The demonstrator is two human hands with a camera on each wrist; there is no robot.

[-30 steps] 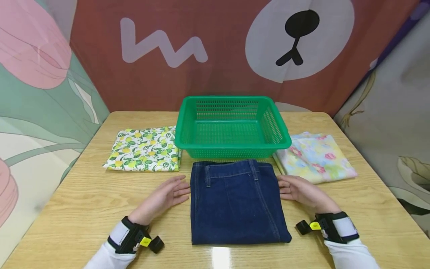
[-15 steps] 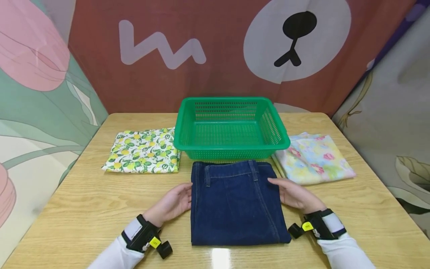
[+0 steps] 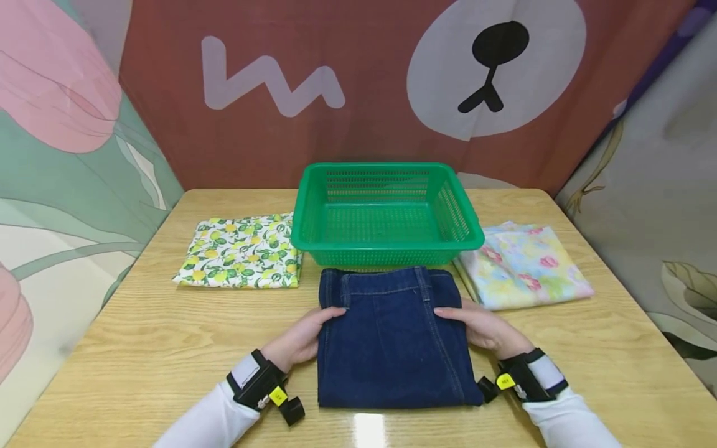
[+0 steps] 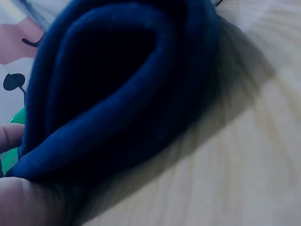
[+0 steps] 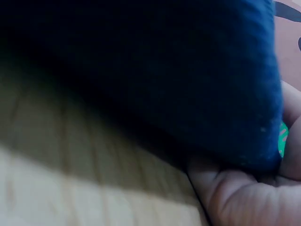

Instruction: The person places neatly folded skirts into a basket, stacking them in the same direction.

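Head view, change: both hands are closing in from the bench onto the jeans (image 3: 392, 336); a second ago they were lying flat and apart from the denim, now they are clasping its side edges.
Head view, left hand (image 3: 302, 339): fingers are curling over the left edge, thumb going out of sight beneath the fabric.
Head view, right hand (image 3: 484, 328): fingers are lying on top of the right edge, thumb hidden below.
Head view, jeans: folded, lying on the bench (image 3: 140, 348) between the two sets of fingers; the basket (image 3: 386, 246) is sitting just beyond the fingertips.
Left wrist view: the denim fold (image 4: 122, 94) is lifting slightly above the fingers (image 4: 23, 202), which are pinching it from under.
Right wrist view: the palm (image 5: 244, 197) is sliding under the denim (image 5: 164, 70); blurred, yet the grip is reading as clamped.
Meaning: I judge the grasp as forming, the lift not yet begun.
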